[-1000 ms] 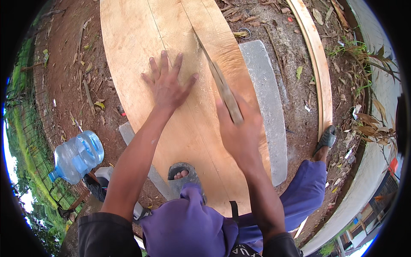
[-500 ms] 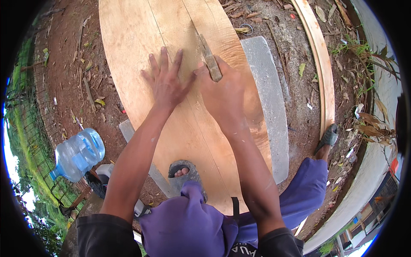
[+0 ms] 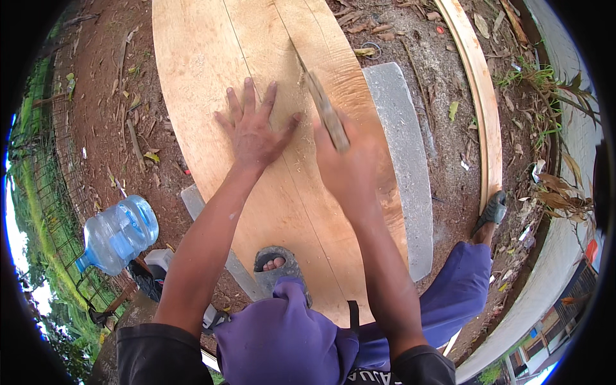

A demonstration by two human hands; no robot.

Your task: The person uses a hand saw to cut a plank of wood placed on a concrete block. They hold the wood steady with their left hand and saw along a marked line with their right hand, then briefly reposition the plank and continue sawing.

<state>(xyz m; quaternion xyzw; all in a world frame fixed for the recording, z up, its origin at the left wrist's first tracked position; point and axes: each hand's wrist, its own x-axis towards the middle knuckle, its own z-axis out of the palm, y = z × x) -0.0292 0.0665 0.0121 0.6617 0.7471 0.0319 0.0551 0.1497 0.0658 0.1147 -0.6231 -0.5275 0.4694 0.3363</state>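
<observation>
A broad light-brown plywood board [image 3: 199, 58] stretches away in front of me, with thin dark lines running along it. My left hand [image 3: 255, 133] lies flat on it, fingers spread. To the right, my right hand [image 3: 353, 170] is wrapped round the worn wooden handle of what looks like a handsaw [image 3: 328, 112]. Its thin dark blade, seen almost edge-on, meets the board along one of those lines. Pale sawdust lies by the blade. My right hand is somewhat blurred, and its fingers are partly hidden. My sandalled left foot [image 3: 276, 264] presses on the near part of the board.
Beneath the board a grey slab [image 3: 407, 167] juts out on both sides. A large clear-blue water jug [image 3: 120, 232] lies on the soil at left. At right a long timber strip [image 3: 482, 96] runs along the ground beside a pale wall [image 3: 539, 276], my other foot at its near end.
My right hand has drawn the saw back toward me and slightly right. My left hand stays spread on the board, and the whole view has shifted a little.
</observation>
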